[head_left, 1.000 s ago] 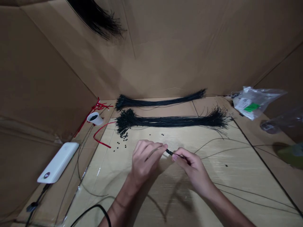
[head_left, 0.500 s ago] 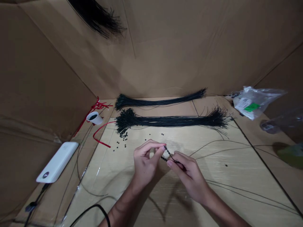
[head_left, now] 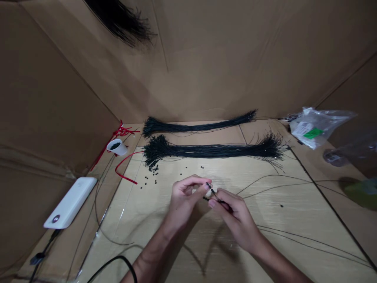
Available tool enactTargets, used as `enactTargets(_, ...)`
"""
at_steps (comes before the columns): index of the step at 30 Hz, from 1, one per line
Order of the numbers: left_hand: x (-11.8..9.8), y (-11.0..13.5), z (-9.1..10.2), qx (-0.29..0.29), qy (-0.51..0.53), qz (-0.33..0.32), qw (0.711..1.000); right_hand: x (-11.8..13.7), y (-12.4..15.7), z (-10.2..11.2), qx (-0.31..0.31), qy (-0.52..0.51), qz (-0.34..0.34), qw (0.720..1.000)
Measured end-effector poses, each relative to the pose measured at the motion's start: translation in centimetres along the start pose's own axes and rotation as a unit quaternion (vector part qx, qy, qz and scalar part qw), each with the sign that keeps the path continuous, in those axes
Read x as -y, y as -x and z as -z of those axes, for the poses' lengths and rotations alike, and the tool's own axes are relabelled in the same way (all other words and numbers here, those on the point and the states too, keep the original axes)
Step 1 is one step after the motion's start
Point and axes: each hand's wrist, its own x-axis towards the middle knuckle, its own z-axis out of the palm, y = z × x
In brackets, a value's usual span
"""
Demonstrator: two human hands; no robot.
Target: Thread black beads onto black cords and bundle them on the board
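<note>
Head view: the left hand [head_left: 184,198] and right hand [head_left: 235,214] meet above the board [head_left: 265,251], both pinching one black cord [head_left: 212,192]; its short beaded end slants up-left from the right fingers to the left fingertips, with loose beads [head_left: 150,173] lying farther left

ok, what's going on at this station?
One person works with both bare hands above a pale board. The left hand and right hand meet at the fingertips, each pinching a thin black cord that carries a few small black beads. Behind them lie a nearer bundle and a farther bundle of black cords, with loose beads scattered nearby. A white cup and a white power bank sit at left, and a plastic bag at far right.
</note>
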Motion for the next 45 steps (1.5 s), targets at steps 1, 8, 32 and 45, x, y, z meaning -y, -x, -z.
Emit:
enactTargets(1,-0.2,-0.2,0.4,0.022,-0.003,-0.007,1.0,0.0,-0.1,0.1,-0.011,-0.009,-0.008,1.0)
enactTargets(8,-1.0,-1.1,2.5,-0.027,-0.156,-0.143,0.977,0.1,-0.3,1.0,-0.074,-0.056,-0.065,0.994)
enactTargets(32,1.4,0.5,-1.5,-0.055,-0.062,-0.045,0.996,-0.3,-0.1,0.2,-0.064,-0.046,-0.036,0.996)
enactTargets(45,0.8,0.8,-1.7,-0.029,-0.15,-0.114,0.982,-0.7,-0.1,0.1,-0.078,-0.037,-0.024,0.996)
